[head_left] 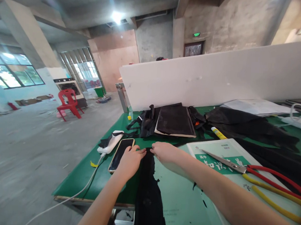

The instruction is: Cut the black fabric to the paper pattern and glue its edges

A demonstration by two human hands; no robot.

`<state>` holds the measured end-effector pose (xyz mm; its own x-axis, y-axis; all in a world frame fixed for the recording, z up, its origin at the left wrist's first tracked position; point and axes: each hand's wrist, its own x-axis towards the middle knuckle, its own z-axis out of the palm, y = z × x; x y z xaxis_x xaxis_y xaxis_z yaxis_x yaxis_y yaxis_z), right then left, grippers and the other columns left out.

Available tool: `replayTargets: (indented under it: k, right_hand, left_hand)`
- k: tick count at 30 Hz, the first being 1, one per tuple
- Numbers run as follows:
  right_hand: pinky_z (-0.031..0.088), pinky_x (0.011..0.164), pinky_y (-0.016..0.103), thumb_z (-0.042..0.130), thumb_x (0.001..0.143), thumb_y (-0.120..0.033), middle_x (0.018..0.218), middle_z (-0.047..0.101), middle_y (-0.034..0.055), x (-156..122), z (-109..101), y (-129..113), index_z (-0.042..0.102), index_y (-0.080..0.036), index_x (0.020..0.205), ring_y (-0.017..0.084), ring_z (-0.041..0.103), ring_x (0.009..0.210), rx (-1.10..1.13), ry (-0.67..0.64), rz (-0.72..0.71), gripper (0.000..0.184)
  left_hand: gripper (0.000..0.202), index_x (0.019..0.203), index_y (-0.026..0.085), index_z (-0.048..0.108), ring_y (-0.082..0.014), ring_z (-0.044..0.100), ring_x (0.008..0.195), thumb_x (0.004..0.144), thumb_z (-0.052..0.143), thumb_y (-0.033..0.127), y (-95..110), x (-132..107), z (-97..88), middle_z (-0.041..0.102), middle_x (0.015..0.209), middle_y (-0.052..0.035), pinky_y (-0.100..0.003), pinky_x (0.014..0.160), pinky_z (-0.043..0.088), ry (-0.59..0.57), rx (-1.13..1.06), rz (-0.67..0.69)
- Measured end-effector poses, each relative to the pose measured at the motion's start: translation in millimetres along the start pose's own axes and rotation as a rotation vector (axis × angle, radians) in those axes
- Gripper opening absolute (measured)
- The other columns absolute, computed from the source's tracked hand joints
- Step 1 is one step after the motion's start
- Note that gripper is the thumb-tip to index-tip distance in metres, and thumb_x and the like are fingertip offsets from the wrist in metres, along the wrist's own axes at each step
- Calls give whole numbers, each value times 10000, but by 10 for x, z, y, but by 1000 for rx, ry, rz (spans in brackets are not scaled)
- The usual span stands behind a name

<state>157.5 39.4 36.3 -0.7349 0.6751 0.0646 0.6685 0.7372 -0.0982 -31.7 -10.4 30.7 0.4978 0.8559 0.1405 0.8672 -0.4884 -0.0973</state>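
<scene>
A strip of black cloth (149, 197) with a ragged right edge runs down the table's front and over a pale green booklet (183, 199). My left hand (132, 159) is at the strip's far left corner, its fingertips closed on the cloth. Close by on the right, my right hand (163, 152) pinches the same far end between thumb and fingers. The two hands almost meet there. A phone (121, 155) lies just left of my left hand. Under my right forearm are the booklet and a white-and-green book (201, 148).
Scissors (239, 167) with red and yellow handles lie on the book at right. Behind are a black-covered book (175, 120), a glue stick (218, 133) and black cloth pieces (249, 125). A white power strip (111, 142) trails its cable off the table's left edge. A white board (214, 75) stands across the back.
</scene>
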Motion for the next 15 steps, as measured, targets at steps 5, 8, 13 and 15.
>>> replayTargets:
  k: [5, 8, 13, 15]
  right_hand:
    - [444, 827, 293, 403, 878, -144, 1028, 655, 101, -84, 113, 119, 656, -137, 1078, 197, 590, 944, 119, 204, 122, 323]
    - [412, 936, 301, 370, 874, -107, 1153, 617, 91, -50, 156, 142, 610, -136, 1161, 181, 535, 1070, 197, 368, 57, 375]
    - [435, 930, 323, 447, 799, -21, 1166, 626, 108, 89, 353, 100, 623, -116, 1141, 192, 514, 1079, 220, 242, -233, 396]
    - [455, 892, 320, 453, 787, -3, 1105, 654, 111, 134, 415, 83, 638, -120, 1106, 196, 536, 1041, 205, 191, -209, 387]
  left_hand:
    - [469, 1212, 251, 562, -244, 447, 1163, 843, 351, 53, 8, -35, 66, 568, 1297, 3, -423, 906, 340, 46, -18, -27]
    - [473, 1224, 262, 549, -251, 418, 1208, 845, 351, 61, 13, -60, 139, 561, 1304, 0, -449, 940, 331, 81, -25, -46]
    - [434, 1183, 240, 579, -231, 432, 1207, 850, 360, 67, 5, -93, 171, 583, 1248, -42, -427, 972, 331, 130, -39, -56]
    - [436, 1203, 222, 563, -217, 446, 1191, 861, 341, 69, -12, -107, 168, 587, 1232, -57, -423, 1016, 291, 156, -42, -75]
